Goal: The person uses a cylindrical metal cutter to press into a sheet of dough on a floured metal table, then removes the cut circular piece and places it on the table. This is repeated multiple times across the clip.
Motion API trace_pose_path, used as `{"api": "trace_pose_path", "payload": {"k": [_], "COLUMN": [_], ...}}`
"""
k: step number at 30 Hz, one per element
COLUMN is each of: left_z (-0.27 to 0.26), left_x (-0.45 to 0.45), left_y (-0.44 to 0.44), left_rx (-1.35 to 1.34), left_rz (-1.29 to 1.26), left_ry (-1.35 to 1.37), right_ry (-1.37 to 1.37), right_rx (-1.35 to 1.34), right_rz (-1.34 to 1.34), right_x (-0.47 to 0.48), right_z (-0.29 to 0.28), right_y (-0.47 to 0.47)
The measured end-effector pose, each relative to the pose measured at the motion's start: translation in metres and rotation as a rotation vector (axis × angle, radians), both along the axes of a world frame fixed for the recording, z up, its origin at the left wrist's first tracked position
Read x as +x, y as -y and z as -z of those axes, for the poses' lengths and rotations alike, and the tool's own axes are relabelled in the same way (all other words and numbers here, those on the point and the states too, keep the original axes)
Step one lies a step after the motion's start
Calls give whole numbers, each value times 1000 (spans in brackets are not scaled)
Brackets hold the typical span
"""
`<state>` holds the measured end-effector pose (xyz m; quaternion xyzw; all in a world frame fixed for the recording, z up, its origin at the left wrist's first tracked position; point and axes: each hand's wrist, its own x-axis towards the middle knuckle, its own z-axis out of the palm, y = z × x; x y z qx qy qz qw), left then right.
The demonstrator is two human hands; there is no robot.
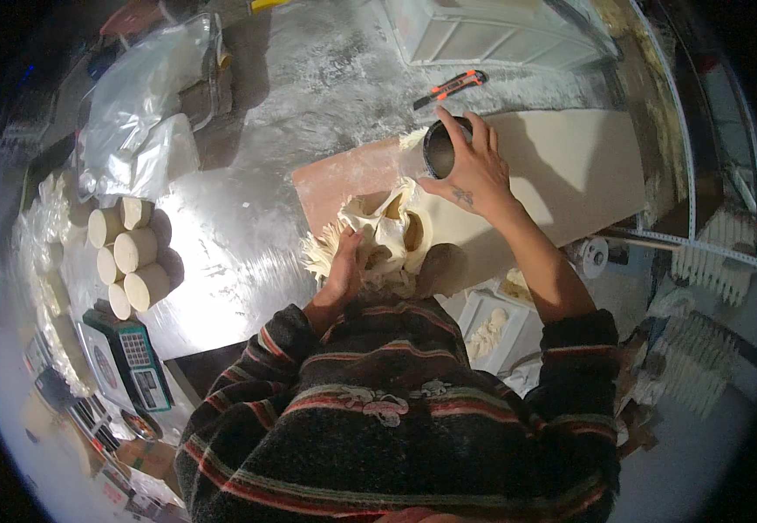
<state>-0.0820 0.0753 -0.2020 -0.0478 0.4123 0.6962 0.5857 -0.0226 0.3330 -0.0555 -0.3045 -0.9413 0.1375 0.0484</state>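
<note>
My right hand (478,171) grips a round cup-like cutter (428,155) with a black rim, fingers spread around it. It sits at the left end of a long, flat sheet of dough (568,147); whether it presses on the dough cannot be told. My left hand (343,269) holds a bunched dough scrap (382,225) with round holes in it, near the table's front edge. Frilled dough trimmings (321,250) lie beside that hand. Under the dough's left end shows a pinkish flat surface (346,175) dusted with flour.
Stacked round dough pieces (136,252) stand on the metal table (221,261) at left, near a digital scale (127,359). Clear plastic bags (149,111) lie behind them. A utility knife (450,89) lies beyond the dough, before a white plastic bin (496,36). A tray (476,314) holds dough scraps lower right.
</note>
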Motion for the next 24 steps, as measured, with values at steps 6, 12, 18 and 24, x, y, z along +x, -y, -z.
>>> {"api": "trace_pose_path", "payload": {"k": [6, 12, 18, 24], "left_z": [14, 43, 75, 83], "left_x": [-51, -174, -261, -308], "left_y": [24, 13, -55, -38], "left_rx": [-128, -416, -521, -306], "left_rz": [52, -24, 193, 622], "left_ry": [72, -913, -651, -778], "right_ry": [-116, -209, -234, -242], "right_rx": [-36, -84, -143, -233], "right_rz": [-99, -293, -623, -868], "right_x": [-1, -41, -123, -178], "right_z": [4, 7, 7, 7], "right_y": [-10, -6, 24, 82]}}
